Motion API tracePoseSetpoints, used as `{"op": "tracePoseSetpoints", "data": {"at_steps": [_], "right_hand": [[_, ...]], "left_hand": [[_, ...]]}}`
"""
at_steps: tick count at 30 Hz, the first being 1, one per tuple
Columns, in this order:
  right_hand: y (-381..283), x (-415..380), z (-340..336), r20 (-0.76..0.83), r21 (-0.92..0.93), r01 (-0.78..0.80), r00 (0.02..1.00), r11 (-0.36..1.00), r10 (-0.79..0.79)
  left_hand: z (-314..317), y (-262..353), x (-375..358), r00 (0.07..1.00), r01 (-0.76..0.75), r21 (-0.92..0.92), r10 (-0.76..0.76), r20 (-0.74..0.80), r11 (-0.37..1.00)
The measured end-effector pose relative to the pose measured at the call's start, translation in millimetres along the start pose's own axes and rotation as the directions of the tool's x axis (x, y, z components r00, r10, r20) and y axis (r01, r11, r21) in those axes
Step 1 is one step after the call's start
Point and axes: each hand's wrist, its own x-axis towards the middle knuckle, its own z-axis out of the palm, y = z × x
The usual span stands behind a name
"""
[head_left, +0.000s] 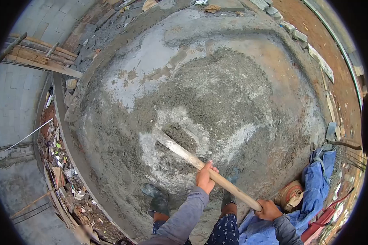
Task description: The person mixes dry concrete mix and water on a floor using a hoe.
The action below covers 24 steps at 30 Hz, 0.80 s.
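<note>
My left hand [205,178] is wrapped around the middle of a long wooden handle, which belongs to a hoe [227,185]. At the butt of that handle, my right hand [269,210] is closed in a firm grip. The hoe slants up and left, its far end down in a heap of wet grey mortar [216,94]. Mortar covers the blade, so its edge is hidden. Pale, powdery patches of mix surround the hoe's head. My boots [156,199] stand in the mortar just below it.
A blue tarp [315,183] and a torn brown sack [290,194] lie at the lower right. A low cement kerb [67,139] borders the left, with rubble and litter [75,192] beyond. Wooden planks [41,57] jut in at upper left. Broken blocks [294,32] line the upper right.
</note>
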Motion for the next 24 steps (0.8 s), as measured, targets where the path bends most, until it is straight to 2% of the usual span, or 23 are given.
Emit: {"op": "tracePoseSetpoints", "data": {"at_steps": [1,3,4,6,8,10,13,15,16,18,19,21,22,24], "right_hand": [[18.7,-7.1,2.2,-0.037,-0.088,-0.021,0.999,0.996,0.018],[41.7,-13.6,9.4,-0.094,-0.258,-0.064,0.995,0.964,0.041],[47.3,-9.4,19.6,-0.115,-0.255,-0.046,0.993,0.966,0.018],[41.2,15.5,37.8,-0.173,-0.252,-0.008,0.984,0.968,-0.037],[15.0,47.4,66.8,-0.201,-0.224,0.114,0.966,0.968,-0.160],[-34.7,73.4,87.8,-0.181,-0.108,0.169,0.966,0.980,-0.186],[-95.8,86.4,101.4,-0.177,0.000,0.200,0.964,0.980,-0.197],[-102.3,82.4,101.7,-0.181,0.031,0.179,0.969,0.983,-0.170],[-94.1,70.7,96.3,-0.159,-0.006,0.115,0.981,0.993,-0.114],[-73.9,38.6,77.1,-0.129,-0.092,-0.019,0.992,0.996,0.007],[-67.0,21.8,68.1,-0.165,-0.096,-0.058,0.985,0.994,0.041],[-51.5,-12.5,57.1,-0.226,-0.100,-0.134,0.968,0.986,0.109],[-44.0,-16.7,52.9,-0.238,-0.107,-0.124,0.967,0.987,0.096],[-34.9,-19.2,47.0,-0.265,-0.111,-0.099,0.962,0.989,0.066]], "left_hand": [[-1.4,-17.6,-2.2,0.997,0.058,-0.009,-0.058,0.041,0.998],[-5.1,-29.0,-17.3,0.998,0.056,-0.027,-0.057,-0.009,0.998],[-8.0,-32.7,-28.8,0.998,0.056,-0.030,-0.057,-0.040,0.998],[-12.2,-1.3,-54.4,0.996,-0.088,-0.008,0.087,-0.031,0.996],[-24.3,43.8,-64.0,0.970,-0.235,0.028,0.237,-0.057,0.971],[-34.1,97.4,-64.9,0.919,-0.386,0.088,0.391,-0.049,0.918],[-44.1,149.9,-38.0,0.802,-0.546,0.211,0.579,-0.150,0.811],[-52.5,140.3,-0.1,0.847,-0.450,0.264,0.501,-0.176,0.853],[-57.9,130.9,18.4,0.869,-0.393,0.290,0.456,-0.194,0.873],[-60.0,60.7,58.0,0.928,-0.221,0.348,0.306,-0.211,0.911],[-64.2,26.4,77.6,0.957,-0.113,0.384,0.204,-0.206,0.916],[-64.5,-22.9,95.6,0.969,-0.012,0.434,0.117,-0.216,0.901],[-63.6,-42.8,102.5,0.972,0.037,0.461,0.075,-0.222,0.886],[-73.9,-44.4,113.0,0.970,0.110,0.395,-0.012,-0.244,0.912]]}}
